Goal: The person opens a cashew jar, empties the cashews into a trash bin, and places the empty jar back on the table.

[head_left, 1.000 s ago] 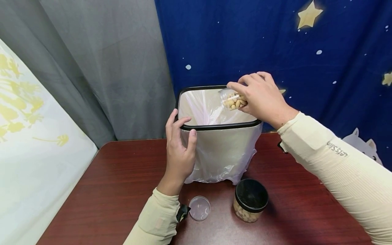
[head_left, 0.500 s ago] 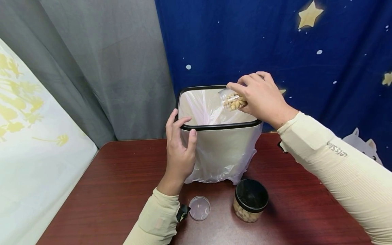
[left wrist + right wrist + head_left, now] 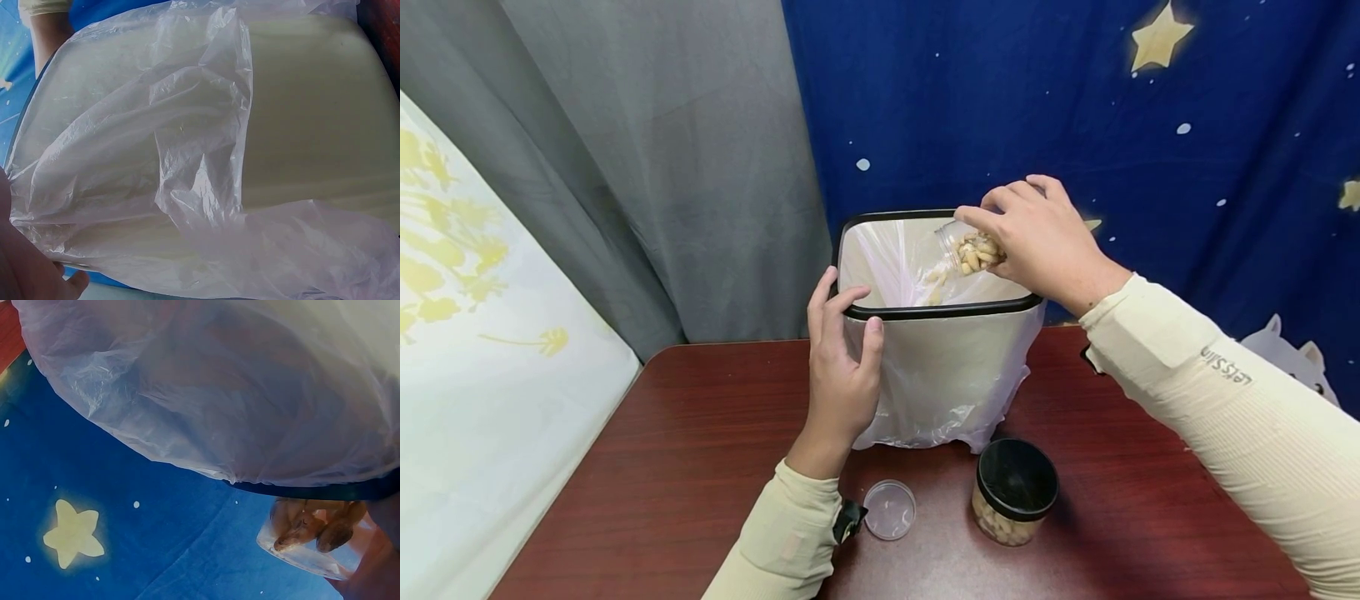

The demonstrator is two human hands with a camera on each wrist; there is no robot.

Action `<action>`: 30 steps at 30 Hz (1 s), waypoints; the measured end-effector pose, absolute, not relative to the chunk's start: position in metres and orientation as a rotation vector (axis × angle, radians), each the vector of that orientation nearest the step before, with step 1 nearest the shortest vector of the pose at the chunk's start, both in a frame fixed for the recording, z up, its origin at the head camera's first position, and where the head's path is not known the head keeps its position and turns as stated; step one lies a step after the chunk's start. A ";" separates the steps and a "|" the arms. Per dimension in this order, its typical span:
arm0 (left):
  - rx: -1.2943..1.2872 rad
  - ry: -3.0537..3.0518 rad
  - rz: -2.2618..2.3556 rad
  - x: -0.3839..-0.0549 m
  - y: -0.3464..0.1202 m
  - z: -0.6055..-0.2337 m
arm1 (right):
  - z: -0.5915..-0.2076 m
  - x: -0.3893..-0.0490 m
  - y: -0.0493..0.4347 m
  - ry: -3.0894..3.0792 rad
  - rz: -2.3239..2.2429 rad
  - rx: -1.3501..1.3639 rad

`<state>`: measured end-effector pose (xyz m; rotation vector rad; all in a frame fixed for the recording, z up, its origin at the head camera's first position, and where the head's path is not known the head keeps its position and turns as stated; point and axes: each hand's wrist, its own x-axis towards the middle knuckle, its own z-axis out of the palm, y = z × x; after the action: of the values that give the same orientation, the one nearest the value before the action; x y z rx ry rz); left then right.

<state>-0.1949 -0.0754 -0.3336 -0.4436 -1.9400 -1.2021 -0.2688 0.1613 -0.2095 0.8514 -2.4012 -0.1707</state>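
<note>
A trash bin (image 3: pixel 951 367) with a black rim and a thin plastic liner stands on the table. My left hand (image 3: pixel 842 375) grips the bin's near left corner, fingers over the rim and thumb against the outer front. Above the bin's mouth, my right hand (image 3: pixel 1045 242) holds a small clear jar (image 3: pixel 949 242), tipped with its opening down to the left. Pale nuts (image 3: pixel 976 252) fill its lower side, and a few loose nuts (image 3: pixel 936 283) are below the opening, inside the bin. In the right wrist view the jar (image 3: pixel 300 553) shows beyond the rim, darker nuts against its wall.
In front of the bin lies a clear round lid (image 3: pixel 890 509) near my left wrist. A larger jar (image 3: pixel 1015 492) with a black lid and pale contents stands to its right. Behind the table (image 3: pixel 715 433) hang a grey curtain (image 3: pixel 700 167) and a blue star-patterned curtain (image 3: pixel 962 100).
The jar in my right hand tips further down, and nuts now spill from it into the bin. My left hand keeps its place on the rim.
</note>
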 end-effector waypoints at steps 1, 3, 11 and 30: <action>-0.444 -1.939 -1.202 -0.195 -0.075 -0.334 | -0.210 -0.269 0.161 -2.403 -0.171 0.853; -0.445 -1.936 -1.203 -0.195 -0.076 -0.334 | -0.209 -0.268 0.161 -2.404 -0.171 0.854; -0.444 -1.935 -1.202 -0.195 -0.076 -0.332 | -0.209 -0.269 0.161 -2.382 -0.184 0.868; -0.442 -1.942 -1.195 -0.194 -0.075 -0.333 | -0.209 -0.270 0.161 -2.342 -0.244 0.919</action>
<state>-0.1938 -0.0754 -0.3327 -0.4419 -1.9421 -1.1955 -0.2699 0.1605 -0.2089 0.9186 -2.3415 -0.2439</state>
